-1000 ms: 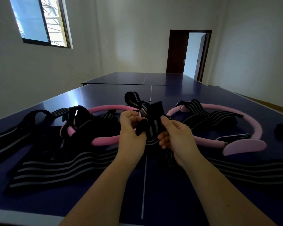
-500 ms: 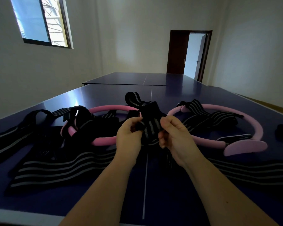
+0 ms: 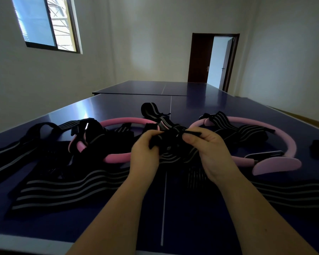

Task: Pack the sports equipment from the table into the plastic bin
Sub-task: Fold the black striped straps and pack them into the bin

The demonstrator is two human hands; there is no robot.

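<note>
Currently both hands mid-frame: left hand (image 3: 145,150) and right hand (image 3: 208,146) each pinch the bunched striped strap (image 3: 173,144), grip curled, above the blue worktop (image 3: 191,218); pink rings (image 3: 291,144) behind.

Both hands, left (image 3: 145,155) and right (image 3: 213,153), grip a striped black strap (image 3: 173,146) over the table (image 3: 191,218).

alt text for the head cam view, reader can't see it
A left hand and right hand grip a bunched black striped strap above a blue table. The left pink ring, the right pink ring and loose striped straps lie around it; no bin shows.
</note>
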